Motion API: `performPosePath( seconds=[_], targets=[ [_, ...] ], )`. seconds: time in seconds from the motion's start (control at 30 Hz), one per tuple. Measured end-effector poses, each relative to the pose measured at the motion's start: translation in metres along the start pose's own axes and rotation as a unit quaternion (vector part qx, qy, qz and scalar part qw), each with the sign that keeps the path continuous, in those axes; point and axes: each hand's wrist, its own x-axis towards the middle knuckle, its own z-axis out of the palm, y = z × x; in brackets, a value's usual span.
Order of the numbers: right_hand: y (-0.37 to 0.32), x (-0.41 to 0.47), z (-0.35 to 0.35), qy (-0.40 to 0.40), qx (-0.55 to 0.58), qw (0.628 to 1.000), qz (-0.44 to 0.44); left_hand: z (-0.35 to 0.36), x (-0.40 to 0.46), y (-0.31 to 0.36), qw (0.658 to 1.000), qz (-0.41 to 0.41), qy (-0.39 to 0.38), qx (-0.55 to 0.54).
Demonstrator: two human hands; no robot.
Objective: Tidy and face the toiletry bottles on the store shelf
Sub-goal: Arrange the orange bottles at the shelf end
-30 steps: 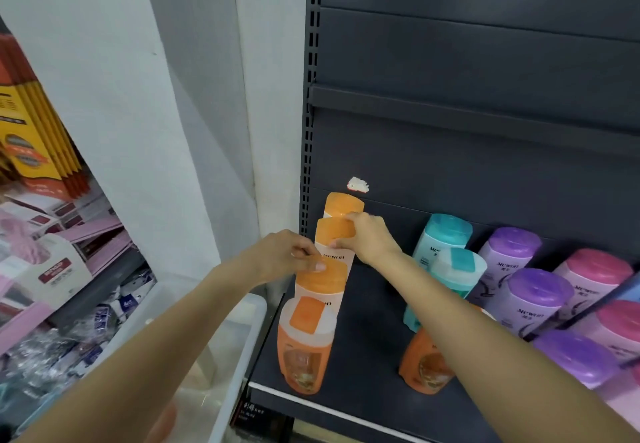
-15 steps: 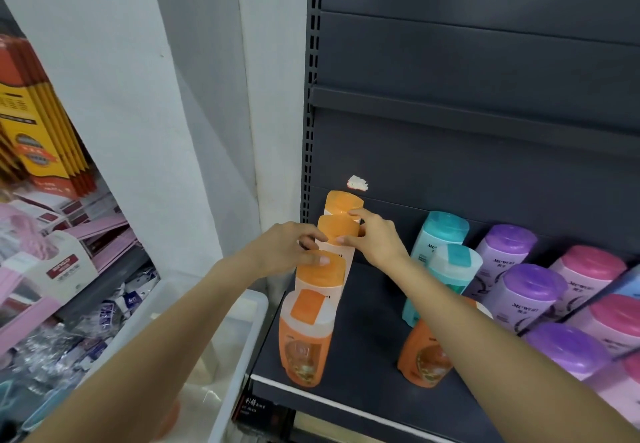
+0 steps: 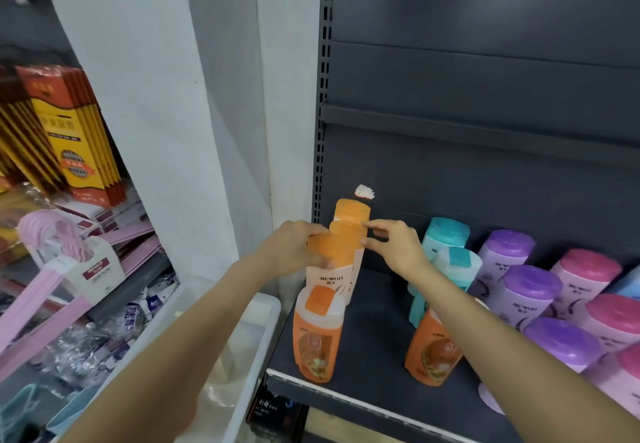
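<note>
A row of orange-capped bottles runs front to back at the left end of the dark shelf (image 3: 374, 307). My left hand (image 3: 294, 248) grips the orange cap of the third bottle (image 3: 330, 281), a pale one with a Mewon label. My right hand (image 3: 394, 245) pinches the cap of the bottle behind it (image 3: 349, 231). A further orange-capped bottle (image 3: 353, 210) stands at the back. In front stands an orange bottle (image 3: 317, 342), and a second orange bottle (image 3: 434, 352) stands partly hidden under my right forearm.
Teal-capped bottles (image 3: 446, 234), purple-capped bottles (image 3: 530, 286) and pink-capped bottles (image 3: 585, 269) fill the shelf to the right. A white plastic bin (image 3: 256, 331) sits left of the shelf below a white pillar (image 3: 194, 96). Boxed goods (image 3: 72, 137) crowd the far-left shelving.
My left hand has closed over the third bottle's cap and turned it so the label shows. My right hand's fingers shifted slightly on the cap behind. The view has tilted a little.
</note>
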Motion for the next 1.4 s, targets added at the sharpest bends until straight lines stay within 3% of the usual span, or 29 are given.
performPosePath(
  seconds=[0.2, 0.33, 0.43, 0.6, 0.8, 0.93, 1.03, 1.2, 1.4],
  targets=[
    [-0.01, -0.022, -0.018, -0.002, 0.041, 0.999, 0.025, -0.038, -0.028, 0.031, 0.979, 0.029, 0.158, -0.125],
    [-0.008, -0.029, -0.031, -0.002, 0.136, 0.981, 0.138, -0.054, -0.041, 0.043, 0.938, 0.033, 0.214, -0.272],
    [-0.009, -0.044, -0.045, 0.006, 0.33, 0.917, 0.226, -0.062, -0.049, 0.05, 0.903, 0.045, 0.221, -0.365],
    [-0.016, -0.071, -0.067, -0.073, 0.572, 0.776, 0.258, -0.073, -0.053, 0.063, 0.876, 0.068, 0.222, -0.422],
    [-0.021, -0.083, -0.075, 0.025, 0.703, 0.682, 0.199, -0.08, -0.047, 0.066, 0.873, 0.061, 0.195, -0.443],
    [-0.022, -0.09, -0.084, 0.087, 0.7, 0.696, 0.134, -0.082, -0.044, 0.073, 0.887, 0.043, 0.158, -0.431],
    [-0.022, -0.092, -0.094, 0.107, 0.682, 0.717, 0.1, -0.081, -0.045, 0.082, 0.878, 0.038, 0.144, -0.455],
    [-0.014, -0.096, -0.108, 0.07, 0.669, 0.739, 0.036, -0.079, -0.047, 0.087, 0.855, 0.059, 0.129, -0.499],
    [-0.001, -0.096, -0.111, 0.032, 0.676, 0.736, -0.011, -0.08, -0.058, 0.086, 0.886, 0.103, 0.137, -0.43]
  ],
)
